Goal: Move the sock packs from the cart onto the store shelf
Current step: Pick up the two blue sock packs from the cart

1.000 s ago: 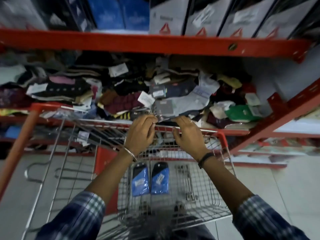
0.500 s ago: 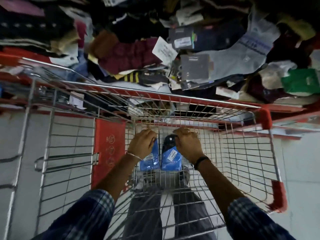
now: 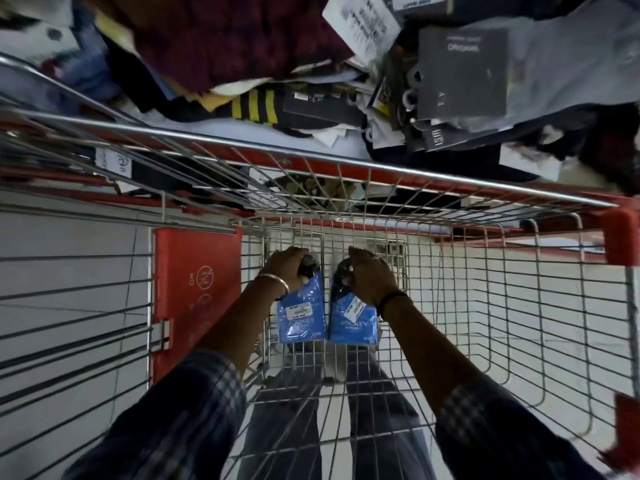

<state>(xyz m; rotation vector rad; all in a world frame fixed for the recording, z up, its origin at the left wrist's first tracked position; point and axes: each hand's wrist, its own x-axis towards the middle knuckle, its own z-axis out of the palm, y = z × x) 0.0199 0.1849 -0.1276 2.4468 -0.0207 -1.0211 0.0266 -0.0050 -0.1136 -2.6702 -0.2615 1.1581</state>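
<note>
dim, cool light | edges bowed, wide-angle | corners blurred, dark

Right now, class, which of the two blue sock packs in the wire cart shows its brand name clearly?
The blue sock pack under the right hand: its pack reads JOCKEY plainly, while the left-hand pack has blurred lettering.

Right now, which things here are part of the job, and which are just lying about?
Part of the job:
left sock pack, in the left hand
right sock pack, in the right hand
cart

Just lying about:
heap of socks on the shelf
grey card pack
white tag
</note>
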